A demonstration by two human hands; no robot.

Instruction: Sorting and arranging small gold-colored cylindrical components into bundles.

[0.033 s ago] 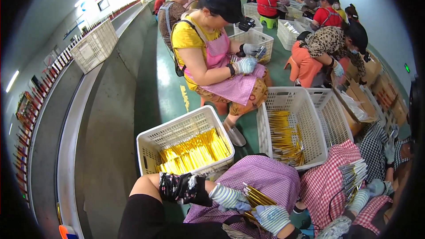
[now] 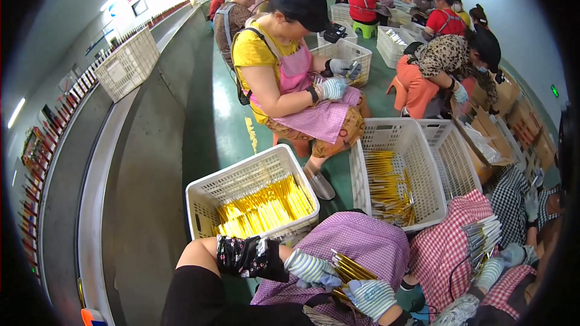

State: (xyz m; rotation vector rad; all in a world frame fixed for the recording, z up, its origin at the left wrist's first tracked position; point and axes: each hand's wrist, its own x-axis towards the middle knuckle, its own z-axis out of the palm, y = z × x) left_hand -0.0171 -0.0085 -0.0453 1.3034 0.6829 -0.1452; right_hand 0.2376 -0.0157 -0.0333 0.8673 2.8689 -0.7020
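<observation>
A fanned bunch of thin gold sticks [image 2: 351, 267] with pale tips lies between my two hands, above the purple checked apron [image 2: 356, 238] on my lap. My left hand [image 2: 309, 267], in a striped glove with blue-grey fingertips, is closed at the left side of the bunch. Around its lower right my right hand [image 2: 373, 299], gloved alike, is wrapped; the sticks' lower ends are hidden by the fingers. Just beyond my knees stands a white crate [image 2: 251, 175] holding many gold sticks [image 2: 266, 208].
A second white crate [image 2: 426, 205] with gold sticks stands ahead right, against another crate [image 2: 450, 163]. A co-worker in a pink apron [image 2: 296, 69] sits facing it. Beside me at right, another person's gloved hand [image 2: 490, 273] holds silver-tipped sticks [image 2: 481, 238]. A long metal conveyor [image 2: 142, 205] runs along the left.
</observation>
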